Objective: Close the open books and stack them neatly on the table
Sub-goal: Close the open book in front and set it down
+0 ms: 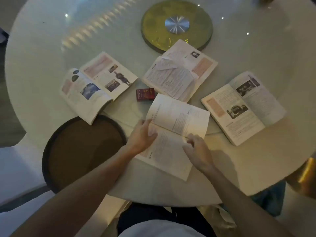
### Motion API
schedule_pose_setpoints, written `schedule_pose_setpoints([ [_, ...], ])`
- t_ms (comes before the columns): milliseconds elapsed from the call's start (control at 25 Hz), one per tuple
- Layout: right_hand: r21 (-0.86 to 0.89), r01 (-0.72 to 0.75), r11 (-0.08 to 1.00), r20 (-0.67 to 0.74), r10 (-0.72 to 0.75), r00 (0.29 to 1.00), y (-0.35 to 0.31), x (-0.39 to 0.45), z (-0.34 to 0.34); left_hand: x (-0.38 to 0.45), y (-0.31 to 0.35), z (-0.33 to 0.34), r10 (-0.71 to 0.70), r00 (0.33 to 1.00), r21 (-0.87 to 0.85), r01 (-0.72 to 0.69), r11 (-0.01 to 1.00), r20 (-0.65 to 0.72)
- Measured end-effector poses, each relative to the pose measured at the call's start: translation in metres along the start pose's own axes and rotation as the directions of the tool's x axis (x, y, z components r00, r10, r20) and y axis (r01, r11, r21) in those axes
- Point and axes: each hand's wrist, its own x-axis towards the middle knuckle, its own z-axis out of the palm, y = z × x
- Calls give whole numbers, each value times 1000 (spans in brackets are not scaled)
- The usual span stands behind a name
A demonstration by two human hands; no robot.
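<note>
Several open books lie on the round white table (pixel 42 69). The nearest open book (pixel 177 120) lies right in front of me, its far half raised. My left hand (pixel 142 135) grips its left edge near the spine, thumb on the page. My right hand (pixel 198 151) pinches the page edge at its right side. An open book with colour pictures (pixel 97 84) lies at the left. Another with loose crumpled pages (pixel 179 72) lies in the middle at the back. A fourth open book (pixel 242 106) lies at the right.
A small red box (pixel 145 94) sits between the books, just beyond the nearest one. A round gold-green turntable base (pixel 177 26) is at the table's centre. A dark round stool (pixel 82 151) stands under the near left rim. A gold object (pixel 306 175) is at the right edge.
</note>
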Motion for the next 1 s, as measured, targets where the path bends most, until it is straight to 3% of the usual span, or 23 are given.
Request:
schedule_pose_setpoints([
  [120,308,-312,899,-140,368,919,17,-18,13,-5,-20,11,-179,980,-124,167,978,-89],
  [240,444,-504,741,10,558,830,29,-39,26,-2,-50,28,-268,963,-226,255,940,-24],
  [400,494,-527,692,90,562,822,32,-43,29,4,-64,28,-313,949,-230,313,922,36],
  [640,603,-458,654,55,538,841,24,-42,-2,8,-50,-13,-324,935,-325,353,877,142],
  [800,806,-367,465,76,533,842,7,-36,-33,21,-45,-35,-334,896,-529,442,725,292],
  [920,863,-347,366,114,529,841,-3,-15,-48,35,-29,-46,-249,900,-714,436,548,358],
  [1000,912,-337,235,169,534,829,-4,3,-53,44,-21,-49,-194,912,-796,411,444,362],
])
